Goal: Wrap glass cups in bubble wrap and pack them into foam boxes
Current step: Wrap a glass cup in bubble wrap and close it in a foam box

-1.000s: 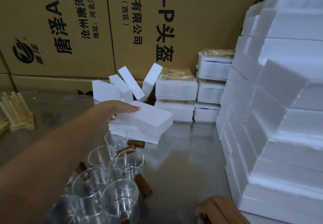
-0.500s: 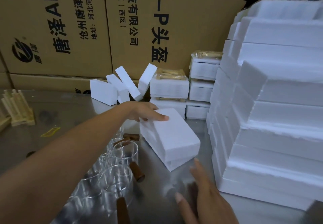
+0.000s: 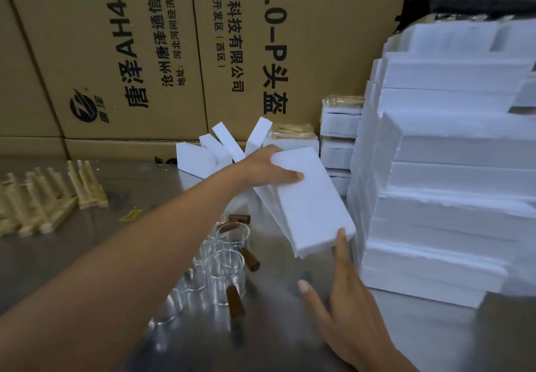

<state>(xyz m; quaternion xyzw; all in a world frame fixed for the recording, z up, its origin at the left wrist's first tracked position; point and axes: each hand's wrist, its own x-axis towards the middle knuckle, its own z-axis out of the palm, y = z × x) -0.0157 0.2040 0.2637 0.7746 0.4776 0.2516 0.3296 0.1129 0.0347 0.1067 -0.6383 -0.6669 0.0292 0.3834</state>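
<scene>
My left hand [image 3: 265, 168] grips the far end of a white foam box [image 3: 311, 206] and holds it tilted above the steel table, near end lower. My right hand [image 3: 345, 308] reaches up from below with straight fingers, and one fingertip touches the box's near corner. Several clear glass cups [image 3: 224, 273] with brown wooden handles stand in a cluster under my left forearm. I see no bubble wrap.
A tall stack of white foam boxes [image 3: 446, 197] fills the right side. Loose foam pieces [image 3: 203, 155] and smaller foam stacks [image 3: 340, 139] line the back against big cardboard cartons [image 3: 174, 52]. Pale wooden racks [image 3: 43, 197] lie at far left on the steel table [image 3: 87, 241].
My left hand has lifted the foam box off the table and drawn it nearer and to the right. My right hand has risen until a fingertip meets the box's near corner.
</scene>
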